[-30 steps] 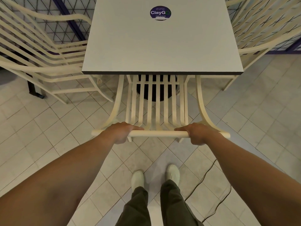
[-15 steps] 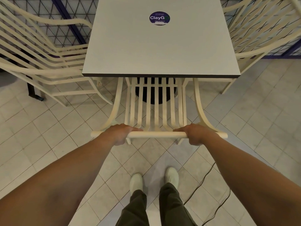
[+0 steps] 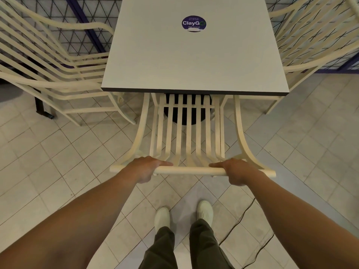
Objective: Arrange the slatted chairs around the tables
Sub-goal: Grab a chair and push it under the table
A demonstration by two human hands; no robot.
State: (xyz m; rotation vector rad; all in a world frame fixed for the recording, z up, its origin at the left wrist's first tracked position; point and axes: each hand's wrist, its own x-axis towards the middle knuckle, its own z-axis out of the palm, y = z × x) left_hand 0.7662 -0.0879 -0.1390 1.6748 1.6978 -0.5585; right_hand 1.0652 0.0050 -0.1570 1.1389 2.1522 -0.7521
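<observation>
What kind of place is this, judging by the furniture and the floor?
Probably a café or food-court seating area: a square table bearing a round ClayGo sticker, a cream slatted chair tucked under it with matching chairs either side, and a tiled floor.

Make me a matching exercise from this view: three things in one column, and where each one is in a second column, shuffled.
Column one:
1. purple sticker
2. white shoes
3. chair's top rail

Column two:
A. held by the left hand and the right hand
B. on the floor tiles
C. on the tabletop

Pairs: 1-C, 2-B, 3-A.
</observation>
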